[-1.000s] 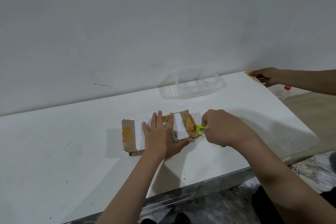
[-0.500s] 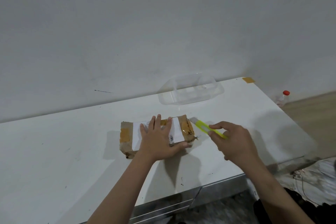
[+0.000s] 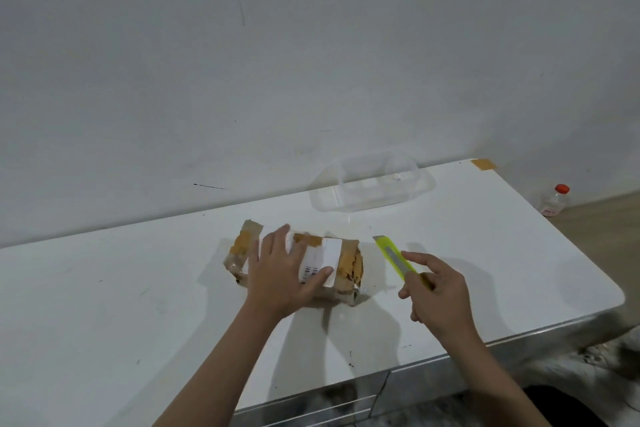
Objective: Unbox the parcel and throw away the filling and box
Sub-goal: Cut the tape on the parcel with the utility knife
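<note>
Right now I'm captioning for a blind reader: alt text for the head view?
A left hand presses flat on a taped cardboard parcel on a white table; the right hand holds a yellow utility knife beside it.

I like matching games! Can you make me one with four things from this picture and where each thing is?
Things:
1. parcel
2. yellow cutter
3. clear plastic tub
4. bottle with red cap

Places:
A. on the floor past the table's end
B. at the back of the table by the wall
C. under the left hand
D. in the right hand

Pairs: 1-C, 2-D, 3-B, 4-A
</note>
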`<act>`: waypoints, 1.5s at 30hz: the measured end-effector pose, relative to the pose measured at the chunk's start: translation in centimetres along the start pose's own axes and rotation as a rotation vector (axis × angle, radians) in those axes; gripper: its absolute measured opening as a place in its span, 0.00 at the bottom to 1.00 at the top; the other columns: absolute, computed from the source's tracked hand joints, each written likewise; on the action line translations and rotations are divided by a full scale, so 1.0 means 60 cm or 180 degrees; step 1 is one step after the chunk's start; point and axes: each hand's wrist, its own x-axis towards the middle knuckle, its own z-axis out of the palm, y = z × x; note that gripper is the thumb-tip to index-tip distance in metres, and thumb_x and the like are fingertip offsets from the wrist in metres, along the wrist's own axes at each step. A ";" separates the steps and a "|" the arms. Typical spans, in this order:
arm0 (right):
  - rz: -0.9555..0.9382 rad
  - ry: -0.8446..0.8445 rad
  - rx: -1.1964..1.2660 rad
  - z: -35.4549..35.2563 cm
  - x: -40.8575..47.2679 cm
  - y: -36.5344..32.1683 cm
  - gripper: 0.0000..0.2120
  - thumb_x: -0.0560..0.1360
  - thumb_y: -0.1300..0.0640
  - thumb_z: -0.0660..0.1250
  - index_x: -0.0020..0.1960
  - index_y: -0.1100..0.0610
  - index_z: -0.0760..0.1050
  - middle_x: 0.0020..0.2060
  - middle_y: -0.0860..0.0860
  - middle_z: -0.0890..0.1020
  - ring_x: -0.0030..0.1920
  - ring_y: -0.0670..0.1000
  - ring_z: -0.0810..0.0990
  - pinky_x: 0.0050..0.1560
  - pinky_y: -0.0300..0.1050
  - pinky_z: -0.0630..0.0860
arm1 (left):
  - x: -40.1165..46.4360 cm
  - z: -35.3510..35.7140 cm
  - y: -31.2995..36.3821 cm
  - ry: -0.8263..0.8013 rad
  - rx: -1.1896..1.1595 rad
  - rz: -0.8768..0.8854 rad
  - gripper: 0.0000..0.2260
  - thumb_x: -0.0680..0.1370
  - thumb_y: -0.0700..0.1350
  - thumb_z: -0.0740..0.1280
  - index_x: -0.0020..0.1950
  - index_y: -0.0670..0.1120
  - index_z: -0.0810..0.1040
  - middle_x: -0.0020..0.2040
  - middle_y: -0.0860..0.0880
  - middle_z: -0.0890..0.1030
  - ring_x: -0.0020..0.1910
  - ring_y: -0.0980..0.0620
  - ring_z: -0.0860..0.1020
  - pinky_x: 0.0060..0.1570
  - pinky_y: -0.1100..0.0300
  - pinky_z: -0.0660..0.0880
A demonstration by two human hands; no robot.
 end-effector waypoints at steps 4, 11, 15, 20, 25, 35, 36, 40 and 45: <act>-0.0089 -0.0095 0.0011 0.011 0.003 0.005 0.13 0.75 0.65 0.64 0.54 0.52 0.79 0.27 0.59 0.80 0.19 0.45 0.71 0.21 0.37 0.70 | -0.030 0.002 0.043 0.0147 -0.0129 -0.1360 0.37 0.69 0.68 0.59 0.62 0.38 0.74 0.57 0.35 0.76 0.55 0.35 0.74 0.56 0.41 0.70; -0.0167 -0.0245 0.0079 0.024 0.008 0.004 0.13 0.76 0.65 0.64 0.55 0.50 0.79 0.28 0.58 0.80 0.20 0.44 0.72 0.22 0.37 0.70 | -0.018 0.016 0.015 -0.0332 -0.0615 -0.1144 0.43 0.66 0.71 0.47 0.70 0.43 0.67 0.72 0.39 0.64 0.72 0.41 0.60 0.70 0.41 0.56; -0.0175 -0.0297 0.0099 0.026 0.009 0.010 0.14 0.75 0.66 0.64 0.55 0.51 0.79 0.27 0.58 0.80 0.21 0.49 0.71 0.22 0.39 0.71 | 0.013 -0.005 -0.050 -0.1130 -0.0919 -0.0666 0.45 0.64 0.74 0.44 0.77 0.52 0.53 0.78 0.51 0.46 0.76 0.50 0.44 0.71 0.40 0.39; -0.0249 -0.0399 0.0115 0.035 0.007 0.007 0.14 0.76 0.66 0.63 0.55 0.50 0.79 0.28 0.58 0.81 0.21 0.50 0.71 0.22 0.40 0.71 | 0.026 -0.023 -0.036 -0.0601 -0.0426 -0.1259 0.31 0.77 0.60 0.58 0.75 0.46 0.57 0.76 0.39 0.54 0.74 0.41 0.54 0.72 0.45 0.51; -0.0271 -0.0449 0.0122 0.043 0.007 0.006 0.13 0.76 0.64 0.64 0.56 0.50 0.78 0.29 0.58 0.81 0.21 0.49 0.72 0.23 0.38 0.71 | 0.013 -0.019 0.029 -0.0660 -0.1744 -0.1901 0.53 0.65 0.71 0.65 0.74 0.37 0.48 0.76 0.37 0.46 0.75 0.39 0.51 0.72 0.46 0.57; -0.0226 -0.0534 0.0088 0.045 0.000 0.011 0.14 0.77 0.64 0.63 0.56 0.49 0.78 0.30 0.57 0.82 0.22 0.48 0.73 0.23 0.38 0.72 | 0.028 -0.018 -0.068 -0.1504 -0.1171 -0.0978 0.63 0.55 0.76 0.66 0.77 0.46 0.40 0.76 0.48 0.33 0.76 0.48 0.38 0.72 0.42 0.40; -0.0224 -0.0540 0.0094 0.045 -0.002 0.011 0.13 0.77 0.64 0.63 0.56 0.49 0.78 0.30 0.57 0.81 0.22 0.48 0.73 0.24 0.38 0.72 | 0.028 -0.023 -0.077 -0.1493 -0.1072 -0.0919 0.61 0.56 0.75 0.67 0.77 0.48 0.41 0.76 0.48 0.34 0.76 0.48 0.39 0.71 0.40 0.38; -0.0214 -0.0585 0.0075 0.049 -0.009 0.014 0.13 0.77 0.64 0.63 0.56 0.48 0.78 0.30 0.58 0.81 0.22 0.49 0.72 0.24 0.38 0.72 | 0.018 -0.027 -0.058 -0.1150 -0.0887 -0.1043 0.53 0.59 0.74 0.55 0.77 0.49 0.46 0.78 0.45 0.41 0.76 0.46 0.41 0.69 0.35 0.37; -0.0227 -0.0650 0.0090 0.055 -0.016 0.010 0.14 0.77 0.64 0.63 0.55 0.47 0.78 0.30 0.58 0.81 0.23 0.50 0.72 0.24 0.38 0.72 | 0.001 0.004 -0.032 -0.0732 -0.0577 -0.1397 0.53 0.61 0.78 0.49 0.76 0.45 0.51 0.77 0.40 0.45 0.76 0.42 0.44 0.68 0.33 0.42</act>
